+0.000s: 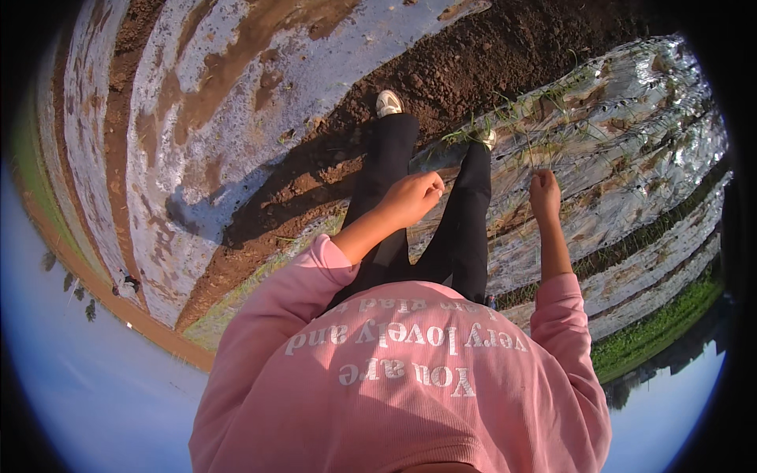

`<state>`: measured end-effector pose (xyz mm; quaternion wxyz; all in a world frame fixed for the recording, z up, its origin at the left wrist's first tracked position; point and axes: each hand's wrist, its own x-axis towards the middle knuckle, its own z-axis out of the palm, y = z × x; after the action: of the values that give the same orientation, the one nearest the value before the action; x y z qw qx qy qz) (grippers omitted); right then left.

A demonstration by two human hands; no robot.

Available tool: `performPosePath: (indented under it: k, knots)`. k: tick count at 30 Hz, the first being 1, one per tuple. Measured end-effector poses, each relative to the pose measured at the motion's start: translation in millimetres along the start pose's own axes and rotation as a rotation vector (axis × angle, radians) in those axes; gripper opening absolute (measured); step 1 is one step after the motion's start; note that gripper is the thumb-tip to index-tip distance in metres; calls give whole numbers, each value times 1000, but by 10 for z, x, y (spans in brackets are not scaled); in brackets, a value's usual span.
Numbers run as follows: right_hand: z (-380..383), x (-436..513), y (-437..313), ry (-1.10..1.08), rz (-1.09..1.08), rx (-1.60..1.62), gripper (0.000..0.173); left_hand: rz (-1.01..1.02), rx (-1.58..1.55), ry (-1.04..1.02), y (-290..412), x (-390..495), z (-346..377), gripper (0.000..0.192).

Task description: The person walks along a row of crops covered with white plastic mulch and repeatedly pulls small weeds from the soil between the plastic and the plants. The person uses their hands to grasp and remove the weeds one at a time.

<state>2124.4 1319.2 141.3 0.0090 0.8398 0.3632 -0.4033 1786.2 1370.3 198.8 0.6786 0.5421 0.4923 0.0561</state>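
Observation:
My left hand (414, 196) is in front of my dark trousers (384, 156), its fingers curled; nothing shows in it. Farther right, my right hand (544, 188) has thumb and fingers pinched on a thin stalk (531, 151) that rises past the fingertips. Beneath that hand lies a bed covered with plastic mulch film (591, 195), with thin green grass-like plants (508, 115) sprouting through and along its edge. My left shoe (388, 103) stands on brown soil. The right shoe (489, 139) is at the film's edge, among the plants.
A bare soil furrow (437, 77) runs between the planted bed and a wide film-covered bed (331, 71) smeared with soil. More film-covered rows lie on both sides. Another person (126, 285) is far off at the left. A green strip (656, 331) borders the field at the right.

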Motion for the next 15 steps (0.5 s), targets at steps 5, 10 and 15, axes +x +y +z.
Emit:
performPosePath:
  k: [5,10,15]
  knots:
    - [451,1044,-158,-64,-324,-90,21,-162,-254,157,-307,721,223,14]
    - [978,1825,-672,-320,-438,-184,20,-229,-1175,509,-740,1353,445,13]
    - [1661,2257,-1432,-448,-704,-390,20,-204,-1762,712,-1169,1904,626,13]
